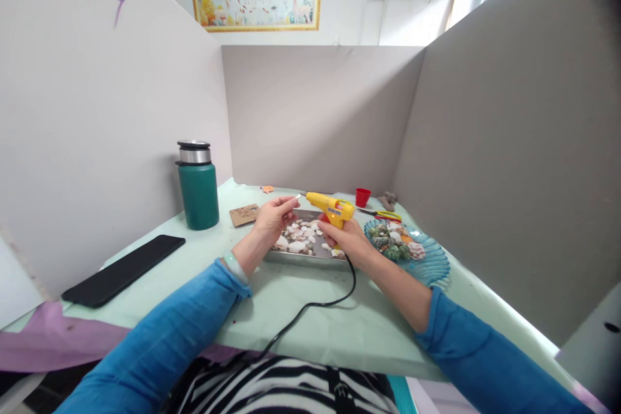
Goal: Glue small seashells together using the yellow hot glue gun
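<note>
My right hand (343,237) is wrapped round the handle of a yellow glue gun (330,206), whose nozzle points left and whose black cord (317,304) runs down to the table's front edge. A small white piece (298,196) is pinched between the fingertips of my left hand (272,217), right at the nozzle; its exact shape is too small to tell. Below both hands lies a metal tray (305,260) holding many white shells (297,246). To the right, a blue glass plate (436,260) bears shells and green pieces (395,251).
A green bottle (198,197) and a black flat pad (126,270) stand at the left. A brown card (244,215) lies behind my left hand. Further back are a red cup (362,197), yellow-handled scissors (387,215) and grey lumps (387,201). Grey panels (320,116) enclose the table.
</note>
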### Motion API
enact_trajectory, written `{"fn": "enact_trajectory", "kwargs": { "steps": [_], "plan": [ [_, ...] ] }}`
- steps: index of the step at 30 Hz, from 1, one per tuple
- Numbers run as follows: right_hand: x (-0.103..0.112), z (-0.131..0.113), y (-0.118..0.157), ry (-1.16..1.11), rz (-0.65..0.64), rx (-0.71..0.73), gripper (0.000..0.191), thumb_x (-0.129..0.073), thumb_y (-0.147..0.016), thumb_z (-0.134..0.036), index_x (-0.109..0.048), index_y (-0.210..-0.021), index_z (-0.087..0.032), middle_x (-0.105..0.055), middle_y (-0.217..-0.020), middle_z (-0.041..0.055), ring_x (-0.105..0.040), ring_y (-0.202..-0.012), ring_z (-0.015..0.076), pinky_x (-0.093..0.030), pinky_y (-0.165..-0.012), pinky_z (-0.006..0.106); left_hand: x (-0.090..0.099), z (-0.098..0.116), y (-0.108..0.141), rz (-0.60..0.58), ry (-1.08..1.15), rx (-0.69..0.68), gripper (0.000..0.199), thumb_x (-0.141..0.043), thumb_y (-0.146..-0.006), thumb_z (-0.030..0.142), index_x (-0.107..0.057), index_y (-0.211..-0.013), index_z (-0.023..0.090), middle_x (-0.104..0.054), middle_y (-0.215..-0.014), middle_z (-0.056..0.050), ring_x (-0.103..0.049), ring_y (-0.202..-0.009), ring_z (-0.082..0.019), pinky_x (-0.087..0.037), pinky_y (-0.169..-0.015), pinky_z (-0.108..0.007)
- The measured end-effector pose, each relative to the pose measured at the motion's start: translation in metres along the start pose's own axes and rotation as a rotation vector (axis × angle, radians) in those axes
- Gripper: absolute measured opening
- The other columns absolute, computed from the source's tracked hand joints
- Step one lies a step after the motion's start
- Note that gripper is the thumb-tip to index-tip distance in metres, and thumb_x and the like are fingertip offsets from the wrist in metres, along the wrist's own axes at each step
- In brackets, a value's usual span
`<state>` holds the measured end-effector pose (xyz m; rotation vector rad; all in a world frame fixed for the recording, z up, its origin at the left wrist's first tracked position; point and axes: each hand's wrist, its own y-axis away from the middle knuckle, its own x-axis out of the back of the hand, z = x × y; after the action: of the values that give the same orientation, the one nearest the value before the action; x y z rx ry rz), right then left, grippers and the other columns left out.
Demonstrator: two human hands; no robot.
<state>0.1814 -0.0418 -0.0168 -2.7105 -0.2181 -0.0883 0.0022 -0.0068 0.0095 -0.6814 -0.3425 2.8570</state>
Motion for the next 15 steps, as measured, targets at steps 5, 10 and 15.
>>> {"fn": "enact_trajectory", "kwargs": {
  "steps": [5, 10, 15],
  "plan": [
    [-0.0007, -0.0027, 0.0014, -0.009, -0.039, 0.017, 0.025, -0.063, -0.073, -0.038, -0.054, -0.086, -0.018, -0.044, -0.053, -0.0068, -0.039, -0.044, 0.0068, -0.034, -0.044, 0.022, -0.0004, 0.0006, -0.0003, 0.009, 0.021, -0.005, 0.03, -0.081, -0.056, 0.025, -0.063, -0.076, 0.011, -0.061, -0.067, -0.001, -0.048, -0.049, -0.005, -0.042, -0.051, -0.022],
    [-0.0011, -0.0038, 0.0017, 0.015, -0.046, 0.011, 0.023, -0.062, -0.074, -0.037, -0.055, -0.086, -0.019, -0.044, -0.054, -0.0064, -0.039, -0.045, 0.0072, -0.034, -0.045, 0.022, 0.0001, -0.0007, -0.0014, 0.012, 0.014, -0.004, 0.03, -0.081, -0.056, 0.024, -0.064, -0.077, 0.011, -0.06, -0.066, 0.0, -0.047, -0.049, -0.005, -0.045, -0.054, -0.022],
    [-0.0013, -0.0052, 0.0018, -0.01, -0.023, 0.011, 0.023, -0.063, -0.074, -0.037, -0.055, -0.087, -0.02, -0.044, -0.055, -0.0063, -0.038, -0.045, 0.0073, -0.033, -0.045, 0.022, -0.0002, 0.0002, 0.0002, -0.002, 0.006, -0.007, 0.03, -0.08, -0.057, 0.025, -0.063, -0.077, 0.011, -0.06, -0.068, -0.001, -0.048, -0.05, -0.005, -0.044, -0.052, -0.022]
  ]
}}
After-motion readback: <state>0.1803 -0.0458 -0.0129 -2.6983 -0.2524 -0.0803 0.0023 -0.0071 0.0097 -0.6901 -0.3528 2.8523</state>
